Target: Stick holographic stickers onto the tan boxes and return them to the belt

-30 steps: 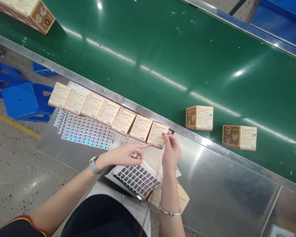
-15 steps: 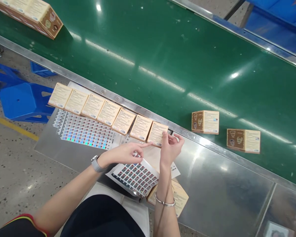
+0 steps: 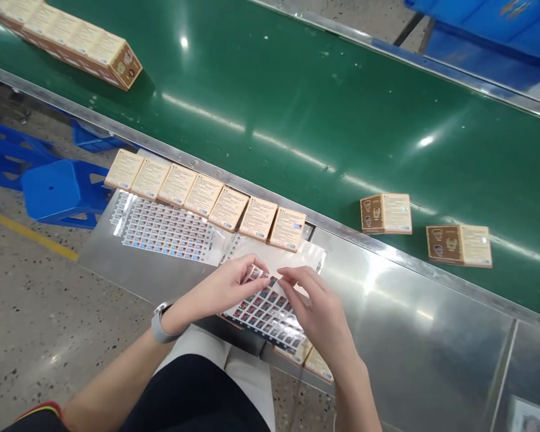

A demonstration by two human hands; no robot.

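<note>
The left hand (image 3: 234,285) has its thumb and forefinger bent toward each other and nearly closed, and between them it keeps the curled upper edge of a sticker sheet (image 3: 263,315). The right hand (image 3: 319,303) is at the same edge, with thumb and forefinger brought close together, their tips only a little apart; whether a sticker is caught between them, one cannot tell. The two hands are near each other, and the sheet slopes below them, in front of the person's body, showing its rows of small dark and red labels.

Under the lower right part of this sheet two cream boxes (image 3: 318,363) are partly seen. Above the hands, a pale sheet (image 3: 292,257) lies on the metal table (image 3: 400,336). Beyond it stands a slanting row of seven boxes (image 3: 203,194), their printed cream faces upward. The rightmost box (image 3: 287,228) carries a small bluish sticker (image 3: 298,226) near its right side. Further sticker sheets (image 3: 171,231) are spread on the table just below the left part of the row.

Past the metal edge runs a green belt (image 3: 261,90). On it two brown and cream boxes (image 3: 459,245) stand apart at the right, and a longer line of boxes (image 3: 72,39) stands at the upper left. A blue stool (image 3: 51,189) is on the floor at the left.
</note>
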